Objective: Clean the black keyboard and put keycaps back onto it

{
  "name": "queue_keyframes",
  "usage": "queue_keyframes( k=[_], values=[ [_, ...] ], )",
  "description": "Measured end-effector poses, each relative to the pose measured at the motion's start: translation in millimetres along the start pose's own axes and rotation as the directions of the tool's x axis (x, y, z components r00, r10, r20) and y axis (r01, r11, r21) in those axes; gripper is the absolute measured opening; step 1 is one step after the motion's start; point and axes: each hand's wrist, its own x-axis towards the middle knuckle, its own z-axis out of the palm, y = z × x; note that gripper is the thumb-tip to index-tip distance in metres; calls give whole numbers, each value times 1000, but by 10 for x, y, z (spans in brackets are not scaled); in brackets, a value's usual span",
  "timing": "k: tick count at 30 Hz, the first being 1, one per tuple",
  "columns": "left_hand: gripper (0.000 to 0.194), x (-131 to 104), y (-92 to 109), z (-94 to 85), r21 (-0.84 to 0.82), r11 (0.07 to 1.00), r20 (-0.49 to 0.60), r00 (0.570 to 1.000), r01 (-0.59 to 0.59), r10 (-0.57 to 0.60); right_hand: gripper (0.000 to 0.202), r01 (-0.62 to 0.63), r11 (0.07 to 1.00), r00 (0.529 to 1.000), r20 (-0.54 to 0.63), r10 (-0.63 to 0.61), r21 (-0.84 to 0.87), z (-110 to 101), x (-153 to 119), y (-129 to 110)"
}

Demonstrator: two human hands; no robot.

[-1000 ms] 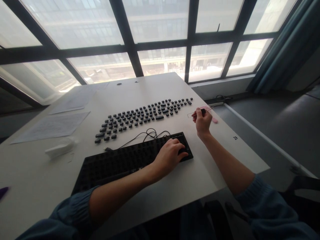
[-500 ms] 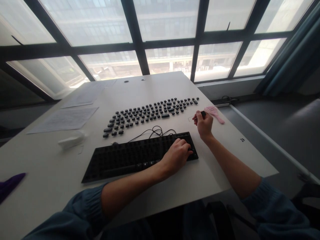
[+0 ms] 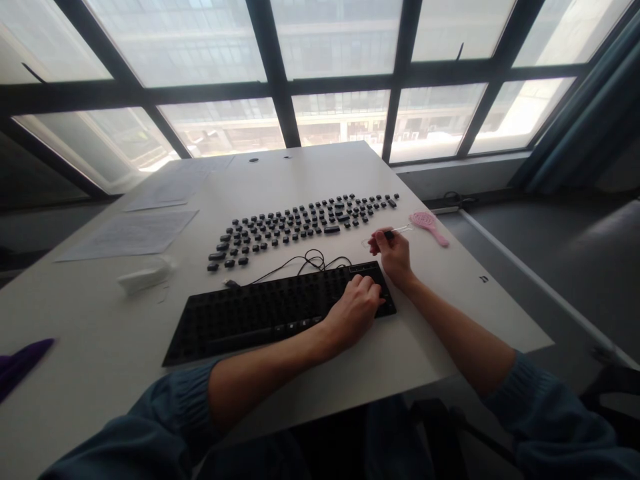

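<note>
A black keyboard (image 3: 260, 310) lies on the white table in front of me, its key area mostly bare of caps, with some caps in the bottom row. My left hand (image 3: 354, 308) rests on its right end, fingers curled down against it; the fingertips are hidden. Just beyond the keyboard's right corner, my right hand (image 3: 394, 259) is closed around a wire keycap puller (image 3: 389, 235). Thin wire loops stick out from both ends of its black handle. Rows of loose black keycaps (image 3: 331, 229) lie spread behind the keyboard.
A coiled cable (image 3: 313, 259) lies behind the keyboard. To the right is a pink hairbrush (image 3: 425, 221) near the table edge. Papers (image 3: 130, 233), a crumpled white item (image 3: 143, 277) and a purple object (image 3: 23, 363) lie on the left. Windows stand behind the table.
My right hand has moved left and slightly toward me with the keycap puller, which has turned so its far wires show. My left hand stays on the keyboard.
</note>
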Motion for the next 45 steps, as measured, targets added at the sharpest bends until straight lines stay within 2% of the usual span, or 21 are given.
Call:
queue_keyframes(
  k=[4, 9, 11, 13, 15, 17, 20, 22, 25, 27, 30, 33, 37, 41, 45],
  values=[
    [13, 8, -7, 25, -9, 999, -17, 999, 36, -36, 40, -20, 1000, 994, 108, 22, -19, 108, -116, 30],
    [8, 26, -18, 12, -158, 986, -81, 995, 44, -57, 41, -34, 999, 993, 114, 35, -17, 112, -128, 65],
    [6, 43, -41, -79, -281, 957, -113, 988, 68, -103, 43, -42, 999, 995, 89, 42, -5, 97, -100, 68],
    [7, 85, -88, -252, -391, 916, -122, 981, 90, -148, 44, -45, 999, 997, 55, 44, 5, 65, -42, 53],
    [8, 185, -169, -475, -435, 895, -135, 975, 100, -174, 44, -30, 999, 999, -10, 31, 20, 2, 54, 17],
    [10, 371, -292, -676, -406, 909, -176, 968, 97, -182, 43, 10, 999, 991, -136, -5, 40, -94, 176, -31],
    [12, 813, -542, -803, -329, 937, -192, 963, 116, -187, 41, 79, 995, 936, -347, -55, 57, -264, 358, -90],
    [14, 1164, -723, -761, -293, 935, -140, 959, 199, -248, 41, 87, 995, 905, -422, -55, 57, -361, 447, -104],
    [15, 1649, -952, -602, -237, 914, -51, 936, 328, -349, 41, 65, 996, 875, -482, -32, 53, -454, 528, -94],
    [15, 1895, -1058, -478, -215, 906, -20, 926, 365, -377, 42, 60, 997, 861, -508, -27, 50, -485, 558, -82],
    [16, 2133, -1159, -282, -193, 899, 15, 917, 393, -398, 42, 64, 997, 851, -525, -27, 53, -499, 582, -76],
    [15, 2257, -1223, -78, -173, 895, 33, 911, 410, -411, 42, 58, 996, 855, -519, -12, 72, -492, 589, -84],
    [13, 2300, -1290, 116, -153, 905, 22, 917, 396, -398, 41, 48, 996, 862, -506, -2, 78, -488, 597, -93],
    [10, 2263, -1314, 145, -144, 924, 10, 934, 354, -356, 41, 37, 999, 871, -490, -13, 38, -499, 610, -89],
    [15, 2233, -1248, 70, -147, 937, 4, 947, 318, -321, 40, 44, 998, 868, -496, -15, 46, -493, 603, -92]
  ],
)
